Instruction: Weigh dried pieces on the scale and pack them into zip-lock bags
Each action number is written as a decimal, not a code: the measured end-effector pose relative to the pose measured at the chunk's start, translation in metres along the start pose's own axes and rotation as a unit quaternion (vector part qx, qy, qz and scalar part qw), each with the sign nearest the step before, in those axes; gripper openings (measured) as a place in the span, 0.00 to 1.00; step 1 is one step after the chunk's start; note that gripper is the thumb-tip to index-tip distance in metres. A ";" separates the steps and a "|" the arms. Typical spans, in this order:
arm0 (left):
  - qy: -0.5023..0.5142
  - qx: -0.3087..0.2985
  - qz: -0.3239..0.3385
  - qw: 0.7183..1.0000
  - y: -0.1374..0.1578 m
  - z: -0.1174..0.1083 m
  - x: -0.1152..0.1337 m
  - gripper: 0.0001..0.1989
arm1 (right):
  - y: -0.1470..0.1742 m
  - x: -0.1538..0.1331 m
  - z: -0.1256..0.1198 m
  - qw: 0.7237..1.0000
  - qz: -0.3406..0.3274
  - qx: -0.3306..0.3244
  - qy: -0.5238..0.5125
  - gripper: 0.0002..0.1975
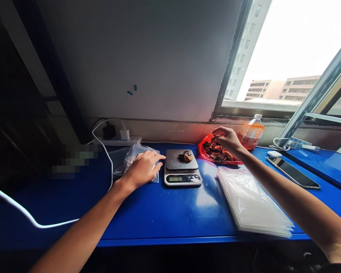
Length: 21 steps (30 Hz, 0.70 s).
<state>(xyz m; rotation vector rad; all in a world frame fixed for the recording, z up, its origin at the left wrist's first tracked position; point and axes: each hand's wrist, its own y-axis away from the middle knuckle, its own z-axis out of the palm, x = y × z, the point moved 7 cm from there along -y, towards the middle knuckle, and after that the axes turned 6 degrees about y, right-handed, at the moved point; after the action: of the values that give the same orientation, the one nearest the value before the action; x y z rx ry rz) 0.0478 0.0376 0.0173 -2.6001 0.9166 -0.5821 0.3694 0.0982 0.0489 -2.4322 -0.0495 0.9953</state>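
Observation:
A kitchen scale (183, 178) with a lit display bears a few dark brown dried pieces (185, 156) on its metal plate. Just left of it, my left hand (143, 167) lies over a clear plastic bag (135, 151), its index finger and thumb stretched toward the scale. To the right, a red plastic bag (201, 152) lies open and full of reddish-brown dried pieces (218, 153). Above its contents is my right hand (226, 138), with fingers curled down and tips drawn together. What lies between those fingertips is too small to make out.
A stack of clear plastic bags (252, 204) lies front right on the blue table (159, 220). Behind stand a bottle of orange drink (252, 132) and a power strip (118, 141) with a charger. A phone (292, 172) lies right; a white cable (36, 223) crosses the left.

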 end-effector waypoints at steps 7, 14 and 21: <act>0.236 0.089 -0.029 0.967 -0.019 -0.005 0.040 0.20 | 0.050 -0.097 0.004 0.983 -0.135 -0.023 -0.125 0.06; 0.533 0.005 -0.063 0.844 -0.041 0.013 0.077 0.21 | 0.085 -0.142 0.011 0.963 -0.192 -0.034 -0.186 0.05; 0.542 0.022 -0.056 0.839 -0.041 0.002 0.080 0.22 | 0.089 -0.150 0.005 0.960 -0.211 -0.005 -0.182 0.07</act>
<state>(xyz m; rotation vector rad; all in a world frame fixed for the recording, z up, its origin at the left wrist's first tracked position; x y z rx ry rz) 0.1271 0.0165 0.0545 -2.1372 0.9650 -2.1782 0.2424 -0.0100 0.1008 -2.0840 -0.6713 1.2154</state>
